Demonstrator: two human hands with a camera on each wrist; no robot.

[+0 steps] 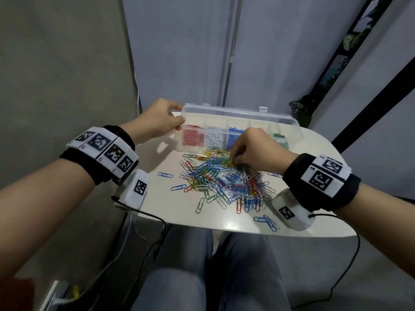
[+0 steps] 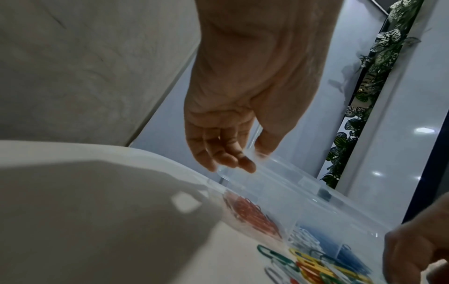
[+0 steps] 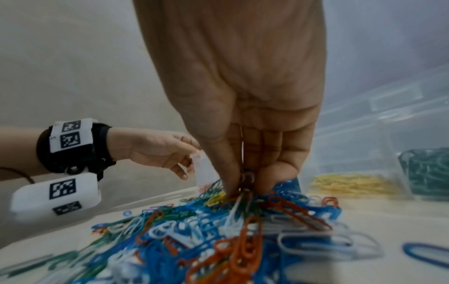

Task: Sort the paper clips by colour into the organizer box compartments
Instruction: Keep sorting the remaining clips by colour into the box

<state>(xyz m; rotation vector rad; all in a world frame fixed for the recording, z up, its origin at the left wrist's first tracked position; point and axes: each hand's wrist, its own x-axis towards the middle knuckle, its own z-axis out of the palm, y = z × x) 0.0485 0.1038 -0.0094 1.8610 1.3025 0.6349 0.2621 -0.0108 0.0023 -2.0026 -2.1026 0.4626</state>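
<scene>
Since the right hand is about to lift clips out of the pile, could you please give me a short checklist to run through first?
1. Organizer box lid open: ok.
2. Box steadied: ok, left hand holds its left end.
3. Right hand grip: ok, its fingers pinch clips at the top of the loose pile.
4. One colour only in the grip: cannot tell; the clips are tangled and blurred in the right wrist view.
5. Target compartments visible: ok, red, white, yellow and green each hold clips of one colour.
6. Blue compartment: partly hidden behind the right hand.
</scene>
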